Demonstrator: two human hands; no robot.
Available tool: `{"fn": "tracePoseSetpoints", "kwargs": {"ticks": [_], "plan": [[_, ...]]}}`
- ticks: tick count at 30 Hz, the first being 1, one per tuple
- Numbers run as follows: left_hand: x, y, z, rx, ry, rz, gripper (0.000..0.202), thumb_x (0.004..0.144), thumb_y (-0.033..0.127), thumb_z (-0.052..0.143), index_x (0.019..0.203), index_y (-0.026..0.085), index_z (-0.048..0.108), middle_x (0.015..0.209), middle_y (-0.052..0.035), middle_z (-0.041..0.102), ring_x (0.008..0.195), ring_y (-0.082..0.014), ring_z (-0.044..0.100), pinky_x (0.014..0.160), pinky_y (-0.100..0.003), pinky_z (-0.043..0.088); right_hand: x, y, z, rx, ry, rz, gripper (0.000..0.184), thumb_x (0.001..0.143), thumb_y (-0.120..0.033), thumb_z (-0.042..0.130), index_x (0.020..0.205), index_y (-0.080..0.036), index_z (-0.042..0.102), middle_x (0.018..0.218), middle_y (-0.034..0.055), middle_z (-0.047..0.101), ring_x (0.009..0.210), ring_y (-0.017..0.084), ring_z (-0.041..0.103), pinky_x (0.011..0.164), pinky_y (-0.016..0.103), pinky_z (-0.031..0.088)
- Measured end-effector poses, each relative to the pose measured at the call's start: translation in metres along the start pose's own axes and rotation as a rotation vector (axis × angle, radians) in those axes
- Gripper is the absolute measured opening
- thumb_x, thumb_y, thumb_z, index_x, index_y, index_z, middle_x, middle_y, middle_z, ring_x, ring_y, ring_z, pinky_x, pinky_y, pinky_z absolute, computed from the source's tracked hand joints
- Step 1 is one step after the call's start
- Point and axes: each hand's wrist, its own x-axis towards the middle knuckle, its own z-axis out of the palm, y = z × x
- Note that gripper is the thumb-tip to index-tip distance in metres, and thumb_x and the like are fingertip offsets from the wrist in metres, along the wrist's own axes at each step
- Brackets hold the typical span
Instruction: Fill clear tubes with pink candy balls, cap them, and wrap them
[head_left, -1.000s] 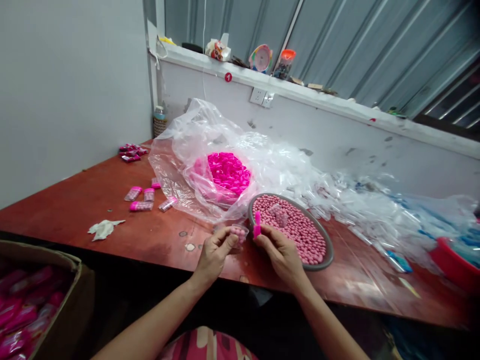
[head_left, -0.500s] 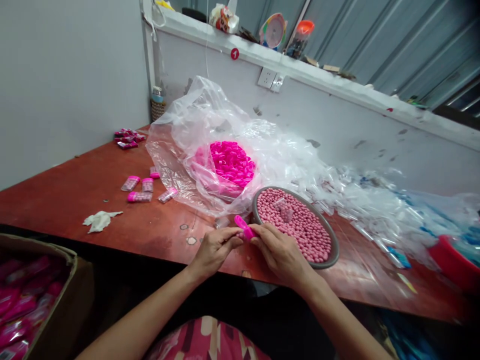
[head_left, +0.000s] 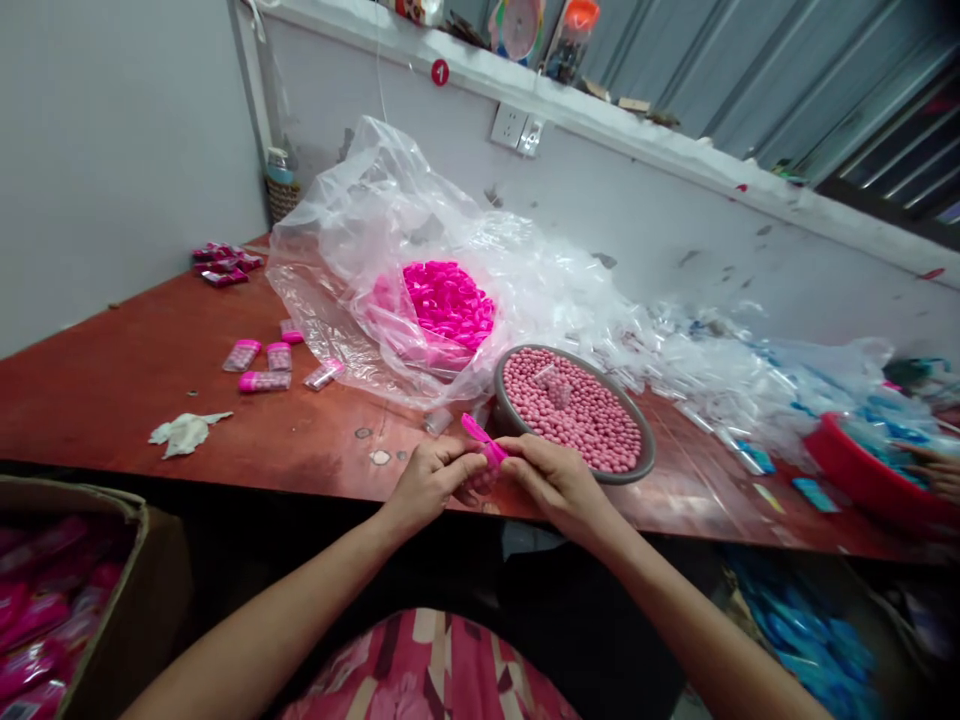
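Observation:
Over the table's front edge, my left hand (head_left: 431,475) grips a small clear candy box with pink balls inside, partly hidden by the fingers. The pink flip cap (head_left: 486,440) sits at its top with the lid part raised. Thumb and fingers of my right hand (head_left: 551,482) are pinched on the cap's right side. Just beyond my right hand stands a grey bowl (head_left: 649,462) full of pink balls (head_left: 577,415), with a clear box lying on them. An empty clear box (head_left: 437,421) lies on the table beyond my left hand.
A plastic bag (head_left: 315,270) holds many pink caps (head_left: 450,305). Filled boxes (head_left: 265,381) and a scrap of tissue (head_left: 187,433) lie left. A carton (head_left: 142,560) of pink packs stands lower left. At right, another person's hand (head_left: 941,465) is at a red basin (head_left: 847,455).
The view has shifted right and down, so the scene sits further left and higher. Both hands still hold the box and cap. Another person's hand has come into view at the right.

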Motion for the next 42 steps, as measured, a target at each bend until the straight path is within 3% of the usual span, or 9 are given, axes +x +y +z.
{"fn": "tracePoseSetpoints", "kwargs": {"ticks": [5, 12, 18, 22, 25, 28, 31, 35, 42], "plan": [[-0.006, -0.003, 0.007, -0.037, 0.076, 0.084, 0.023, 0.076, 0.030, 0.056, 0.090, 0.013, 0.064, 0.076, -0.0040, 0.064, 0.071, -0.0148, 0.060, 0.065, -0.024, 0.048, 0.001, -0.006, -0.002, -0.057, 0.080, -0.024, 0.020, 0.086, -0.021, 0.044, 0.100, -0.017, 0.057, 0.085, 0.0062, 0.061, 0.076, 0.015, 0.057, 0.068, 0.025, 0.045], [-0.017, -0.002, 0.006, 0.076, 0.149, 0.150, 0.024, 0.078, 0.030, 0.053, 0.091, 0.013, 0.064, 0.074, -0.0044, 0.063, 0.069, -0.0148, 0.058, 0.062, -0.024, 0.047, -0.003, -0.010, 0.015, -0.002, 0.137, -0.069, 0.018, 0.086, -0.021, 0.042, 0.099, -0.018, 0.055, 0.077, 0.0036, 0.056, 0.068, 0.014, 0.054, 0.062, 0.024, 0.044], [-0.022, -0.001, 0.004, 0.383, 0.099, 0.297, 0.022, 0.080, 0.027, 0.049, 0.088, 0.016, 0.067, 0.072, -0.0038, 0.064, 0.066, -0.0140, 0.057, 0.062, -0.023, 0.043, -0.013, 0.002, 0.017, -0.097, 0.037, -0.140, 0.021, 0.088, -0.021, 0.038, 0.099, -0.016, 0.054, 0.079, 0.0060, 0.056, 0.070, 0.015, 0.054, 0.063, 0.025, 0.044], [-0.021, 0.008, -0.003, 0.417, -0.052, 0.255, 0.024, 0.081, 0.028, 0.049, 0.085, 0.014, 0.067, 0.070, -0.0034, 0.063, 0.063, -0.0132, 0.055, 0.059, -0.022, 0.041, -0.002, 0.002, 0.002, -0.053, -0.180, -0.111, 0.017, 0.084, -0.025, 0.047, 0.095, -0.019, 0.058, 0.073, 0.0016, 0.059, 0.066, 0.012, 0.057, 0.059, 0.021, 0.044], [-0.021, 0.010, -0.007, 0.422, -0.110, 0.223, 0.022, 0.079, 0.028, 0.051, 0.084, 0.014, 0.067, 0.074, -0.0037, 0.064, 0.069, -0.0143, 0.055, 0.064, -0.023, 0.040, 0.014, -0.011, -0.016, -0.150, -0.251, -0.173, 0.043, 0.075, -0.023, 0.058, 0.117, -0.017, 0.047, 0.108, 0.0084, 0.057, 0.097, 0.018, 0.054, 0.078, 0.027, 0.044], [-0.020, 0.007, -0.006, 0.364, -0.143, 0.141, 0.021, 0.077, 0.029, 0.054, 0.079, 0.013, 0.067, 0.070, -0.0028, 0.062, 0.064, -0.0129, 0.052, 0.059, -0.022, 0.039, 0.028, -0.022, -0.032, -0.291, -0.349, -0.340, 0.073, 0.068, -0.023, 0.063, 0.132, -0.019, 0.027, 0.136, 0.0114, 0.034, 0.124, 0.023, 0.031, 0.097, 0.036, 0.031], [-0.017, 0.002, -0.003, 0.207, -0.082, 0.074, 0.024, 0.074, 0.032, 0.056, 0.080, 0.011, 0.066, 0.071, -0.0038, 0.061, 0.065, -0.0130, 0.052, 0.060, -0.023, 0.040, 0.033, -0.017, -0.036, -0.361, -0.430, -0.442, 0.052, 0.075, -0.024, 0.056, 0.125, -0.021, 0.040, 0.126, 0.0093, 0.046, 0.114, 0.021, 0.043, 0.093, 0.036, 0.037], [-0.012, -0.003, 0.003, -0.095, 0.095, 0.031, 0.029, 0.075, 0.035, 0.055, 0.088, 0.010, 0.064, 0.071, -0.0044, 0.059, 0.062, -0.0111, 0.052, 0.060, -0.023, 0.040, 0.019, 0.005, -0.015, -0.392, -0.170, -0.295, 0.037, 0.084, -0.025, 0.045, 0.119, -0.017, 0.045, 0.102, 0.0108, 0.059, 0.091, 0.020, 0.057, 0.078, 0.034, 0.047], [0.004, -0.007, 0.018, -0.289, 0.217, 0.035, 0.025, 0.073, 0.035, 0.059, 0.079, 0.010, 0.059, 0.066, -0.0021, 0.055, 0.060, -0.0100, 0.050, 0.060, -0.023, 0.040, 0.008, 0.015, 0.035, -0.374, 0.206, -0.138, 0.076, 0.069, -0.039, 0.061, 0.130, -0.009, 0.026, 0.118, 0.0199, 0.048, 0.107, 0.030, 0.048, 0.087, 0.046, 0.044]]}}
